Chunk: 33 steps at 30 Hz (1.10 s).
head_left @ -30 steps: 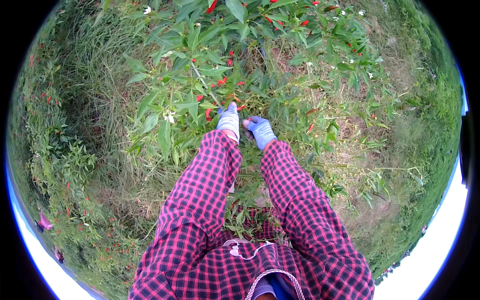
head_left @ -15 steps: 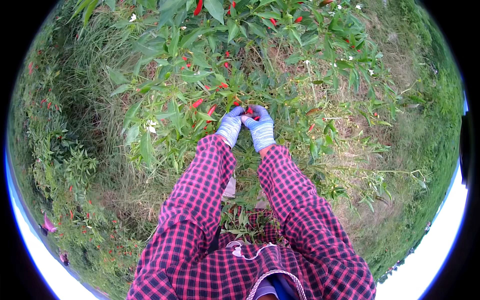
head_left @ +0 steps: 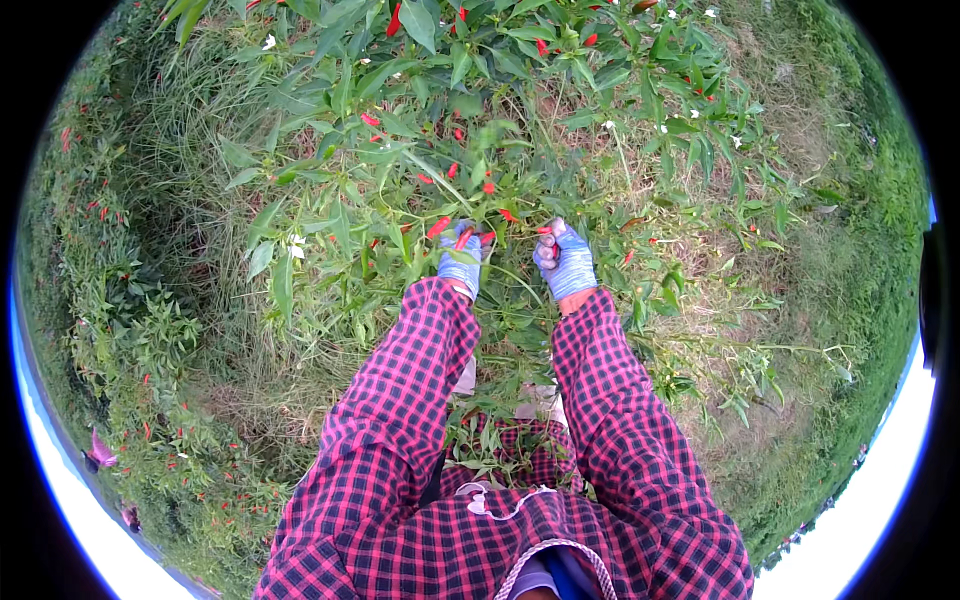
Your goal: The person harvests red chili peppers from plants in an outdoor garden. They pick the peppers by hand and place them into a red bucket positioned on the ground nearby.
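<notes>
Blue-gloved, the left hand (head_left: 460, 262) reaches up into a leafy chilli plant (head_left: 420, 140) in the middle of the scene, its fingers curled closed around a red chilli (head_left: 463, 238) that hangs just above the glove. A second red chilli (head_left: 438, 227) sits just to the left of it, touching no glove, and a smaller one (head_left: 488, 238) hangs just to the right.

Near it, a little to the right, the right hand (head_left: 566, 262) also wears a blue glove. Its grip is closed too, fingers bunched over a small clutch of picked red chillies (head_left: 547, 243) that shows at the far left edge of the glove; how many it holds cannot be told. The two hands are apart, with green stems and leaves between them.

Both forearms come in from the near edge in red and dark checked sleeves (head_left: 410, 400). A white cord (head_left: 500, 500) lies across the checked shirt at the near edge.

More red chillies dot the plant farther off, among them one at the far edge (head_left: 394, 18), along with small white flowers (head_left: 268, 42). Grass (head_left: 820, 300) covers the ground to the right, and another row of chilli plants (head_left: 130, 330) with red fruit runs along the left.
</notes>
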Available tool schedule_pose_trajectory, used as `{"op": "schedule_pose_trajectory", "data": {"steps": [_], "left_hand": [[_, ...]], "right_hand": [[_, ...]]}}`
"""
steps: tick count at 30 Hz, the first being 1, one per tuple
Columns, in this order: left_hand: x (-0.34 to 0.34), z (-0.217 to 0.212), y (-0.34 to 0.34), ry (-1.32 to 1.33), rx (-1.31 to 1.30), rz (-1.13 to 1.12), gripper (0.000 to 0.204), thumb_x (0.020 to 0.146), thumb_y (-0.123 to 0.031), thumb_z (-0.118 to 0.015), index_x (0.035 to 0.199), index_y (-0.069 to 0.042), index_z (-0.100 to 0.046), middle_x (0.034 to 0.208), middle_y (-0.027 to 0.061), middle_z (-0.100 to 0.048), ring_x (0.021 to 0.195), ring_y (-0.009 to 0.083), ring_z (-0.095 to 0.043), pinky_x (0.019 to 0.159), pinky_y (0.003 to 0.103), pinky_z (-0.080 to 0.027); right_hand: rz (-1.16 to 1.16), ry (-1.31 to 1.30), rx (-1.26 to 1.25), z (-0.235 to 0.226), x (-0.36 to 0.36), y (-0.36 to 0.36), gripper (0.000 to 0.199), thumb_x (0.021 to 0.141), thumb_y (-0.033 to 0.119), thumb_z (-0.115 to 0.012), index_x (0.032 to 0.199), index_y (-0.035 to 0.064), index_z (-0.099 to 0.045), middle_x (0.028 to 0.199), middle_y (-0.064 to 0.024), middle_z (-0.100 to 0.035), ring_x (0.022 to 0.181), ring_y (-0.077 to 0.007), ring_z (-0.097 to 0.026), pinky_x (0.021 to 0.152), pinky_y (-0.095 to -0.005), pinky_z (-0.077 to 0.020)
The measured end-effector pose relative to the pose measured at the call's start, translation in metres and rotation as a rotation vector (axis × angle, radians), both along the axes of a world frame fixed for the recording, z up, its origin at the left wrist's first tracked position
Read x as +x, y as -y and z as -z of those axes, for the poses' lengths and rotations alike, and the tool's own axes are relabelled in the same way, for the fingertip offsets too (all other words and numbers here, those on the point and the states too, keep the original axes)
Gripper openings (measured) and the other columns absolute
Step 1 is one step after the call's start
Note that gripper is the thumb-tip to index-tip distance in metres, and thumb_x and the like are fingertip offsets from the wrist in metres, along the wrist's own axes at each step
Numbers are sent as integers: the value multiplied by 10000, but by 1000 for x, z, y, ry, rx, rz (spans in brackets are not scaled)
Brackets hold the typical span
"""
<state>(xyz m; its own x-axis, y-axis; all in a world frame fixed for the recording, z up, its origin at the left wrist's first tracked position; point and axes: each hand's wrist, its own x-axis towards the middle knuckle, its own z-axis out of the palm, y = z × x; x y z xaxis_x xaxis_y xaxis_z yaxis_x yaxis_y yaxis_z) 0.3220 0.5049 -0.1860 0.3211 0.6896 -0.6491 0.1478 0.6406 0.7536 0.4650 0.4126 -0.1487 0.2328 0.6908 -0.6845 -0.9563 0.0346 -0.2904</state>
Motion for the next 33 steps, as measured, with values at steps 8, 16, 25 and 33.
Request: {"op": "schedule_pose_trajectory", "data": {"steps": [8, 16, 25, 33], "left_hand": [[-17, -10, -4, 285, -28, -8, 378, 752, -136, -518, 1098, -26, -412, 972, 127, -520, 788, 209, -544, 711, 300, -446], [-2, -70, -20, 281, 63, -9, 480, 694, 28, -508, 1156, -25, -390, 1129, 105, -452, 1039, 210, -424, 861, 294, -355], [-4, -121, 7, 207, -253, 5, 241, 770, -234, -565, 924, -55, -517, 732, 37, -547, 613, 113, -508, 586, 265, -458], [-6, -149, 9, 192, -270, -47, 276, 737, -251, -594, 911, -57, -504, 700, 28, -539, 601, 118, -523, 572, 267, -467]], "right_hand": [[-159, -118, 411, -5, -3, 7, 192, 740, 237, -584, 777, 82, -477, 592, -37, -468, 450, -158, -427, 397, -233, -332], [-126, 80, 115, -51, -10, -14, 186, 773, 217, -547, 861, 67, -481, 610, -57, -497, 446, -146, -459, 362, -212, -330], [-509, 777, -139, -93, -14, -20, 122, 767, 154, -531, 816, 43, -539, 590, -5, -504, 475, -64, -454, 424, -179, -358], [-512, 1169, -259, -104, -19, -13, 109, 750, 120, -536, 817, 34, -548, 625, -45, -532, 515, -125, -500, 484, -249, -403]]}}
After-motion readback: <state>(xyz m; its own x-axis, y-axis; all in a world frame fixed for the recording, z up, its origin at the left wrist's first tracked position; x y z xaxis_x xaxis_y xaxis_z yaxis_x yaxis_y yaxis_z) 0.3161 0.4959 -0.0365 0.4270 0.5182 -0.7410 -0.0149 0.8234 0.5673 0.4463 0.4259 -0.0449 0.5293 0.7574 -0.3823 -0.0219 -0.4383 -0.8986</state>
